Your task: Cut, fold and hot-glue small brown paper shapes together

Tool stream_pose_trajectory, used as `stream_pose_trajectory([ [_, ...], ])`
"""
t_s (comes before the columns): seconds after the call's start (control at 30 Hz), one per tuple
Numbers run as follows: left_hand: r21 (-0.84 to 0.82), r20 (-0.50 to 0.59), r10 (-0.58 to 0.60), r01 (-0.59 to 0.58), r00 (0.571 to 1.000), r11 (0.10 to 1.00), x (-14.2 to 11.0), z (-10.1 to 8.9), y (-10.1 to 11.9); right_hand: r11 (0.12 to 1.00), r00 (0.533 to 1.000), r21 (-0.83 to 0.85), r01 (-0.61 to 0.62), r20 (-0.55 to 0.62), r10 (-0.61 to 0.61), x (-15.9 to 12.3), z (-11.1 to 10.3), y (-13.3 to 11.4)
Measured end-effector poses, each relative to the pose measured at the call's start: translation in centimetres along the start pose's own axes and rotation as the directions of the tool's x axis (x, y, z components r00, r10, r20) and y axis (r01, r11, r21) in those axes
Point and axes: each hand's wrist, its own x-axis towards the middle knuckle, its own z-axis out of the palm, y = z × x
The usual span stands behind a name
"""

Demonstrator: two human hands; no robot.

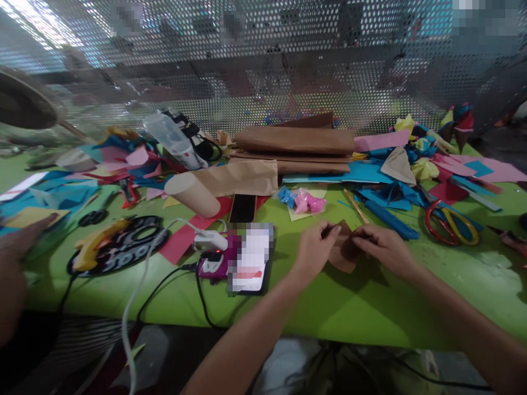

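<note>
Between my hands is a small piece of brown paper point(343, 255), creased and tilted just above the green tabletop. My left hand point(313, 246) pinches its upper left edge between thumb and fingers. At its right edge, the fingers of my right hand point(382, 247) are closed on the paper too. Behind my hands lie a pencil point(356, 206) and a blue cutter point(389, 218). Small bags of blue and pink bits point(302, 201) rest farther back. A phone with a lit screen point(253, 258) is left of my left hand.
A purple power strip point(218, 263) with plugs and cables sits at the left. Rolled brown paper point(294, 140) lies at the back, near a cardboard tube point(192, 195). Red and yellow scissors point(453, 222) are on the right. Another person's hand point(24, 241) reaches in at far left.
</note>
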Motion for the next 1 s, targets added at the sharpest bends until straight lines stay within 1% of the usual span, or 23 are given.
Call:
stream_pose_trajectory([
  [0.13,0.007,-0.003,0.016,-0.016,1.000,1.000,0.06,0.07,0.02,0.994,1.000,-0.106,0.013,-0.026,-0.015,0.18,0.17,0.06],
  [0.23,0.007,0.004,0.007,-0.007,1.000,1.000,0.02,0.09,0.14,0.992,1.000,-0.128,0.015,-0.020,-0.017,0.28,0.21,0.26],
  [0.37,0.010,0.000,0.013,-0.013,1.000,1.000,-0.01,0.13,0.10,0.994,1.000,-0.108,0.013,-0.014,-0.014,0.26,0.20,0.60],
  [0.6,0.034,-0.010,0.015,-0.015,1.000,0.999,0.12,-0.07,0.02,0.999,0.999,0.041,-0.019,0.041,0.017,0.18,0.07,0.76],
  [0.8,0.023,0.000,0.020,-0.020,1.000,1.000,0.05,0.00,0.10,0.999,0.999,-0.022,-0.024,0.029,0.025,0.21,0.12,0.44],
  [1.0,0.028,-0.002,0.014,-0.014,1.000,1.000,0.06,0.08,0.14,0.999,0.999,-0.006,-0.039,0.026,0.039,0.16,0.20,0.61],
])
